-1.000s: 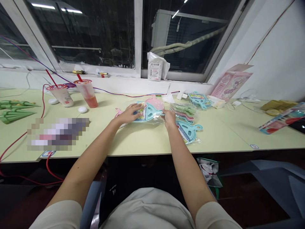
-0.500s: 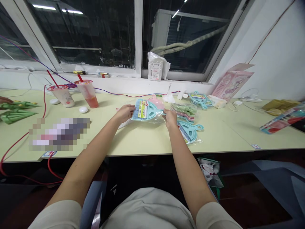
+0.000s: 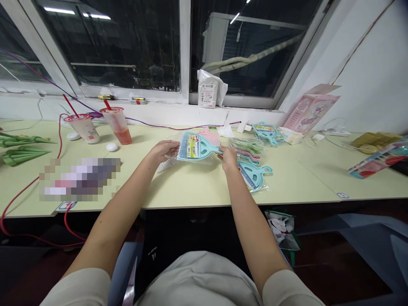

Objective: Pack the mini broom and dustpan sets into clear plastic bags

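A light-blue dustpan and brush set (image 3: 204,148) in a clear plastic bag is held above the table between both hands. My left hand (image 3: 165,150) pinches the bag at the bristle end, and my right hand (image 3: 228,158) grips the handle end. Behind the set, a pink piece (image 3: 209,136) partly shows. A white object (image 3: 166,165) lies below my left hand, mostly covered. Just right of my right hand rests another bagged blue dustpan set (image 3: 255,175). Beyond it are bagged green and pink sets (image 3: 247,145), stacked together.
Two drink cups (image 3: 116,125) with red straws stand at the left, near a red cable (image 3: 22,191). Another blue set (image 3: 267,132) lies at the back right. A pink box (image 3: 312,108) leans on the wall. Green cone-shaped pieces (image 3: 24,155) lie at far left.
The held dustpan set has shifted very slightly to the right, still between both hands. At far left, another person's hand has moved out of view.
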The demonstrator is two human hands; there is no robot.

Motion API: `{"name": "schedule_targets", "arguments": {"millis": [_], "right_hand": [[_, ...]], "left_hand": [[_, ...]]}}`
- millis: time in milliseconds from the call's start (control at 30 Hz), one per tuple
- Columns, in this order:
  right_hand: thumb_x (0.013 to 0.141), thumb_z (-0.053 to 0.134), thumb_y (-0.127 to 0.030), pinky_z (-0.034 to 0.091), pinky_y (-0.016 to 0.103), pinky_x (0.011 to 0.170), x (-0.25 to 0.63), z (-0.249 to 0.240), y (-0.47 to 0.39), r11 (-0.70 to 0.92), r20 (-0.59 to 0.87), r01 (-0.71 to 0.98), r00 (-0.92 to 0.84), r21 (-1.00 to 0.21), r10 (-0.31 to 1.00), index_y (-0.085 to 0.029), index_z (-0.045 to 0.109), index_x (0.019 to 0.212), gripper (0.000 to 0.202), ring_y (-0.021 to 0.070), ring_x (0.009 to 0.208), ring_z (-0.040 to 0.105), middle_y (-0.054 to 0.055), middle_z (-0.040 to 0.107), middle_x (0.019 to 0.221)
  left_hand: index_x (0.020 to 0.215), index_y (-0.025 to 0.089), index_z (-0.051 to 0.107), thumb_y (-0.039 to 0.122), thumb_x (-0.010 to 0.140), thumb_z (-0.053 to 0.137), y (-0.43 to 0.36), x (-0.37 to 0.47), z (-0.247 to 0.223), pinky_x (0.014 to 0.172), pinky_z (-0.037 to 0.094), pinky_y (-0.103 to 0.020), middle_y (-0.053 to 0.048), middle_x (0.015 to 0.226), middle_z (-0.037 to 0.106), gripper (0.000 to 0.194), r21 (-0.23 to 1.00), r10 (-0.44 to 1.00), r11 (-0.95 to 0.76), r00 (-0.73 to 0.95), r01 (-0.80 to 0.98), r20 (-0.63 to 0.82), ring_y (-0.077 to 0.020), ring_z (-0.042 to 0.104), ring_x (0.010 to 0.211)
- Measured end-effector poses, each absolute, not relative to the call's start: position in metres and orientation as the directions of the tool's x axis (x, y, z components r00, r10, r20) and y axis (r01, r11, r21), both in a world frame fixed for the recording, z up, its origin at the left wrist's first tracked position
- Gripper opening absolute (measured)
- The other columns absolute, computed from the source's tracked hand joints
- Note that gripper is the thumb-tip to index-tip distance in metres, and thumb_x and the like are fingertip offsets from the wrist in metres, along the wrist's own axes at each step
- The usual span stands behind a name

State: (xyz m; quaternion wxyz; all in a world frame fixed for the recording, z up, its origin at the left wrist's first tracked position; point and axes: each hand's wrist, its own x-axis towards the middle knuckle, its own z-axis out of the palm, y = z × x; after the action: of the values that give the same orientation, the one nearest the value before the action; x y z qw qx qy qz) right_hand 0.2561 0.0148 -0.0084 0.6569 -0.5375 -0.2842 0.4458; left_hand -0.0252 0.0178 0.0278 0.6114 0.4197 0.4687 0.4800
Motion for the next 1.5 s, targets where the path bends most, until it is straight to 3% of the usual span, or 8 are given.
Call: {"name": "schedule_targets", "arguments": {"millis": [400,700,900,1000,1100,1233,1333,1500], "right_hand": [[0.088,0.068,-0.013,0.05,0.021,0.048,0.257,-0.001,0.003,0.0,-0.075,-0.188,0.394,-0.982,0.916,-0.016,0.065,0.076,0.013,0.0121,0.053,0.068,-0.001,0.066,0.071],[0.092,0.061,-0.016,0.036,0.022,0.045,0.275,-0.008,-0.077,-0.165,-0.195,0.535,0.0,-0.829,0.981,-0.018,0.069,0.094,0.009,0.0149,0.052,0.063,0.002,0.069,0.063],[0.09,0.064,-0.023,0.036,0.026,0.058,0.279,0.005,-0.109,0.08,-0.081,0.828,-0.15,-0.554,0.985,-0.019,0.063,0.068,0.022,0.0151,0.066,0.06,0.003,0.068,0.069],[0.095,0.061,-0.034,0.041,0.027,0.067,0.272,0.011,-0.095,0.144,0.055,0.837,-0.136,-0.528,0.989,-0.02,0.066,0.072,0.027,0.0181,0.079,0.063,0.007,0.072,0.084],[0.093,0.066,-0.033,0.049,0.031,0.093,0.263,0.011,-0.058,0.263,0.264,0.77,-0.127,-0.581,0.956,-0.019,0.071,0.107,0.02,0.0223,0.108,0.066,0.011,0.072,0.118],[0.084,0.077,-0.024,0.047,0.038,0.112,0.254,0.0,0.001,0.39,0.344,0.664,-0.208,-0.638,0.916,-0.019,0.054,0.146,0.066,0.025,0.137,0.057,0.016,0.058,0.15],[0.08,0.08,-0.016,0.052,0.033,0.103,0.253,-0.009,0.027,0.368,0.215,0.634,-0.307,-0.68,0.927,-0.019,0.056,0.146,0.07,0.0229,0.127,0.065,0.014,0.067,0.141],[0.085,0.065,-0.003,0.053,0.024,0.085,0.257,-0.014,0.032,0.332,0.096,0.733,-0.345,-0.593,0.934,-0.015,0.076,0.104,0.024,0.0165,0.092,0.073,0.007,0.079,0.101]], "left_hand": [[0.075,0.017,0.063,0.022,0.077,0.087,0.013,-0.033,0.032,0.052,0.049,-0.025,-0.009,0.076,0.074,0.024,0.989,0.997,0.006,-0.076,0.145,0.005,-0.0144,0.067,0.057],[0.076,0.017,0.068,0.017,0.079,0.077,0.008,-0.031,0.035,0.054,0.05,-0.024,-0.004,0.073,0.072,0.009,0.792,0.995,-0.087,0.096,0.604,0.036,-0.0133,0.065,0.056],[0.09,0.021,0.078,0.02,0.089,0.066,0.003,-0.009,0.019,0.072,0.05,-0.029,-0.007,0.097,0.08,0.012,0.438,0.959,-0.249,0.158,0.864,0.234,-0.0218,0.072,0.087],[0.101,0.023,0.078,0.024,0.098,0.056,0.001,-0.001,0.013,0.077,0.048,-0.032,-0.009,0.107,0.08,0.023,0.237,0.922,-0.316,0.238,0.919,0.304,-0.0257,0.071,0.098],[0.105,0.022,0.077,0.023,0.103,0.047,0.002,0.006,0.007,0.08,0.048,-0.034,-0.01,0.108,0.079,0.03,0.078,0.847,-0.458,0.408,0.886,0.341,-0.0268,0.07,0.1],[0.108,0.019,0.076,0.023,0.107,0.046,0.006,0.016,-0.002,0.092,0.047,-0.039,-0.012,0.104,0.078,0.03,-0.066,0.716,-0.611,0.587,0.789,0.377,-0.0285,0.069,0.103],[0.111,0.018,0.074,0.024,0.109,0.045,0.006,0.023,-0.007,0.097,0.046,-0.04,-0.012,0.106,0.077,0.03,-0.058,0.666,-0.677,0.644,0.734,0.377,-0.0281,0.068,0.106],[0.126,0.02,0.067,0.022,0.106,0.046,0.002,0.024,-0.006,0.094,0.048,-0.041,-0.012,0.111,0.074,0.029,0.062,0.71,-0.649,0.575,0.758,0.407,-0.0279,0.066,0.107]]}}
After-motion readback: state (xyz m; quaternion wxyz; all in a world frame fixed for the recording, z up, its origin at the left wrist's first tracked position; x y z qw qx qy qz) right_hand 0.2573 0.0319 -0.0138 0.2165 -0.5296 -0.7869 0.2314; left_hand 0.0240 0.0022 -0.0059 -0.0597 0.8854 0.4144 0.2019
